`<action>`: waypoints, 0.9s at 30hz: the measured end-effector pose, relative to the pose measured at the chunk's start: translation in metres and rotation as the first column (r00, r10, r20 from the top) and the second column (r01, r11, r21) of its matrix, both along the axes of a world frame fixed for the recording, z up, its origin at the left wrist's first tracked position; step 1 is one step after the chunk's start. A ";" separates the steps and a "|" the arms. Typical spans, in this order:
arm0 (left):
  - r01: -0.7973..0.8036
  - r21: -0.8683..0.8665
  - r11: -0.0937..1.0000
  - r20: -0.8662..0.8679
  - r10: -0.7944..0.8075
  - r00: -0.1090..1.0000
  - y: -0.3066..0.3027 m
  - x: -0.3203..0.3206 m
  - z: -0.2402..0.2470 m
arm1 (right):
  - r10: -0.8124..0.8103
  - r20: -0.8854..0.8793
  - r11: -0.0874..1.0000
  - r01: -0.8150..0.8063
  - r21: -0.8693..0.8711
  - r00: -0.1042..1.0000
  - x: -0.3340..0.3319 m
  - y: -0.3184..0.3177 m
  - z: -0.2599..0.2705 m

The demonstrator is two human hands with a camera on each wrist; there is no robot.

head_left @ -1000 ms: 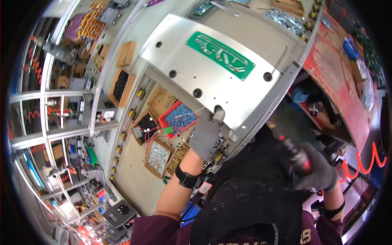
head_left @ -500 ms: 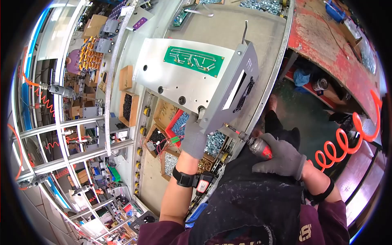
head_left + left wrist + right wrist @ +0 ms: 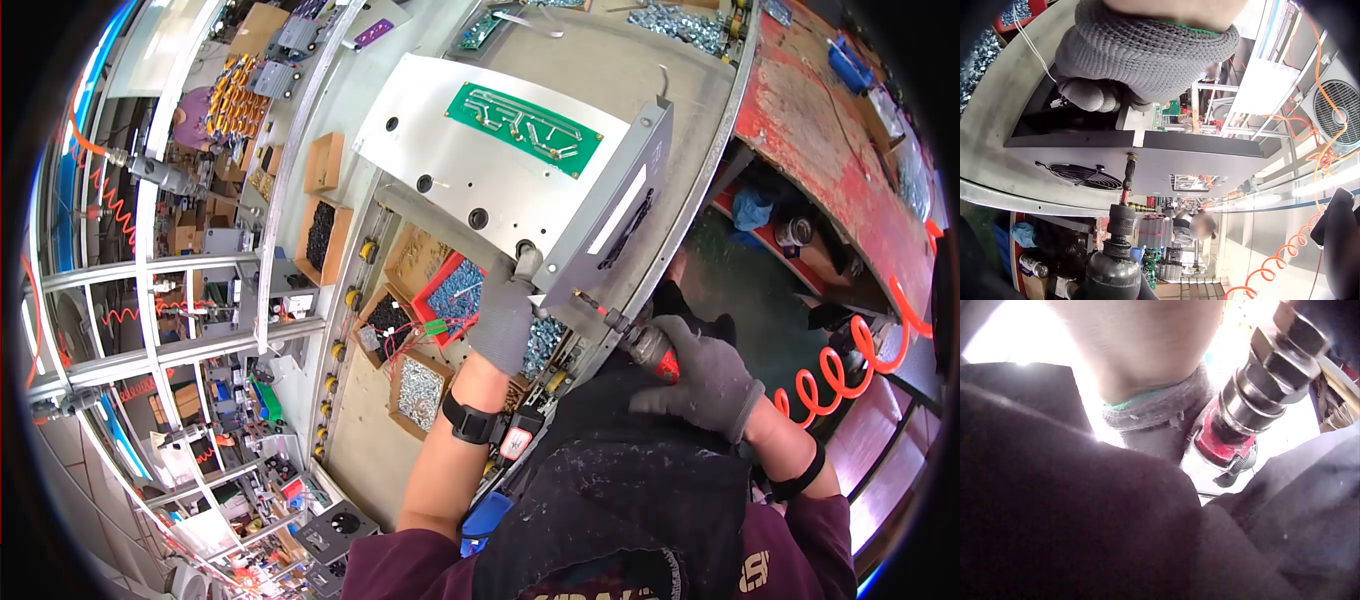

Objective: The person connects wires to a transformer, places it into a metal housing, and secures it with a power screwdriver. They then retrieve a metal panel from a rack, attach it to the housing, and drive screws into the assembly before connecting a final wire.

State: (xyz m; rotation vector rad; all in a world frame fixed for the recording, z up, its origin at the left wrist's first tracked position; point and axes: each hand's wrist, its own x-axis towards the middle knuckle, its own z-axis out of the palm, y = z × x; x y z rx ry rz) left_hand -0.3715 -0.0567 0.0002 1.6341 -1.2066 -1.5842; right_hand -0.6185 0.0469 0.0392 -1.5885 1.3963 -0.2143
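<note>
A metal case with a silver plate (image 3: pixel 440 150) carries a green circuit board (image 3: pixel 525 130) and has a dark grey end panel (image 3: pixel 625 200). My gloved left hand (image 3: pixel 505 318) grips the case's near corner, thumb on the plate; in the left wrist view its fingers reach behind the panel. In my gloved right hand (image 3: pixel 705 378) is a red-and-black air screwdriver (image 3: pixel 652 350), fed by a coiled orange hose (image 3: pixel 825 375). The left wrist view puts the driver's bit (image 3: pixel 1127 181) at a brass-coloured screw (image 3: pixel 1132 157) near the panel's upper edge. Metal fittings on the tool (image 3: pixel 1260 381) fill the right wrist view.
Beside the case stand a red tray (image 3: pixel 455 295) of bluish screws and cardboard boxes of silver screws (image 3: pixel 418 392) and black parts (image 3: pixel 320 230). Red wires (image 3: pixel 400 345) trail near them. A worn red table (image 3: pixel 820 150) lies right of the roller-edged bench.
The right hand has brought the screwdriver left to the end panel. The case has tipped so that this grey panel shows; the left hand keeps its hold on the corner.
</note>
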 end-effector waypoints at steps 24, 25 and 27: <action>0.034 0.445 0.895 -0.362 0.145 0.921 0.065 -0.055 0.014 | -0.120 0.188 0.987 0.097 0.127 0.975 -0.040 0.046 -0.004; 0.046 0.447 0.893 -0.360 0.133 0.923 0.065 -0.056 0.010 | -0.134 0.189 0.985 0.110 0.129 0.973 -0.042 0.047 -0.003; 0.160 0.373 0.914 -0.475 0.040 0.879 0.063 -0.060 0.004 | -0.140 0.168 0.975 0.106 0.196 0.976 -0.045 0.047 -0.001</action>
